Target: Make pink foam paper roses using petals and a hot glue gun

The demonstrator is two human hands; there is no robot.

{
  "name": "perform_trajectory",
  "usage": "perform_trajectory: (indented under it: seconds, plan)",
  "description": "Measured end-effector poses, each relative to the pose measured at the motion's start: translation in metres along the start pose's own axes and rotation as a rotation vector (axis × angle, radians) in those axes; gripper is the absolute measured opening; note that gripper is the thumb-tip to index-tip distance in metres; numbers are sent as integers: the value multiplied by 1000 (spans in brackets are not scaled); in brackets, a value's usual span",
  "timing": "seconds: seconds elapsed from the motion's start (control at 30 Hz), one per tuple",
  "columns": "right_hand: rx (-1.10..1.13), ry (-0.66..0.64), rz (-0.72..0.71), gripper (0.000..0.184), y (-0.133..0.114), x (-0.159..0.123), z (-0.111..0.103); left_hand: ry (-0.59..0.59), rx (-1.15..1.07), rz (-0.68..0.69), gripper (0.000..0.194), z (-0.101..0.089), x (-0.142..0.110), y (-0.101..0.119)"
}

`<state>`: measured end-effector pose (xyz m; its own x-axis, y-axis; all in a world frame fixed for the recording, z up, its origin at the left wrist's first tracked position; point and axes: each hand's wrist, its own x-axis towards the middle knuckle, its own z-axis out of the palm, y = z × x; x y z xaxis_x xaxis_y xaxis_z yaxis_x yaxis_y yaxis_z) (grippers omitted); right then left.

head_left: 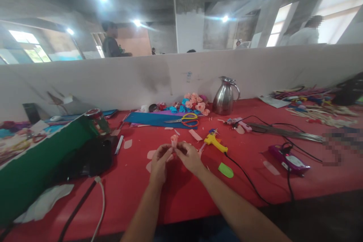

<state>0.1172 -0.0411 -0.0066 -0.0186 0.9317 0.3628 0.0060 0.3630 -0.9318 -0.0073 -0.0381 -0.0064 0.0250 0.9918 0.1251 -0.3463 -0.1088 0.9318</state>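
In the head view, pinching a small pink paper rosebud [174,141] upright between both hands, low above the red surface [121,204], near its middle. Left hand [160,160] nearly closed, thumb and fingers gripping the rosebud's lower end from the left. Right hand [191,157] likewise drawn in, thumb and fingertips gripping the same lower end from the right, close beside the other hand's tips.

Beneath and around both hands, loose pale-pink paper petals [128,144]. To the right, a yellow plastic glue gun [217,143] with black cord, and near it a bright-green rounded piece [225,170]. Beyond the rosebud, scissors with yellow and red handles [184,120] lying open on a flat blue sheet [153,119], with a cluster of pink paper flowers [198,104] behind.

Among containers, a shiny steel jug [223,100] standing upright near the pale partition [119,79], contents hidden. To the left, a clear glass jar with a red-rimmed lid [98,123], contents too blurred to tell. Further left, behind an upright dark-green wall [51,162], a jumble of colourful scraps [17,143], impossible to tell whether boxed in on every side
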Motion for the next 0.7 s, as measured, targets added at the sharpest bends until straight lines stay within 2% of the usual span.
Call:
perform_trajectory:
  seconds: [0.17, 0.43, 0.57, 0.7]
  plan:
    - [-16, 10, -7, 13, -2, -1, 0, 83, 173, 48, 23, 2, 0, 2]
    - [-36, 25, -17, 14, 1, 0, -2, 41, 345, 206, 14, -2, 2, 2]
    - [-48, 20, -32, 14, 2, 1, -2, 38, 284, 236, 13, 0, 0, 3]
    - [-9, 14, -24, 17, 1, 0, -2, 71, 185, 145, 26, 3, -2, 3]
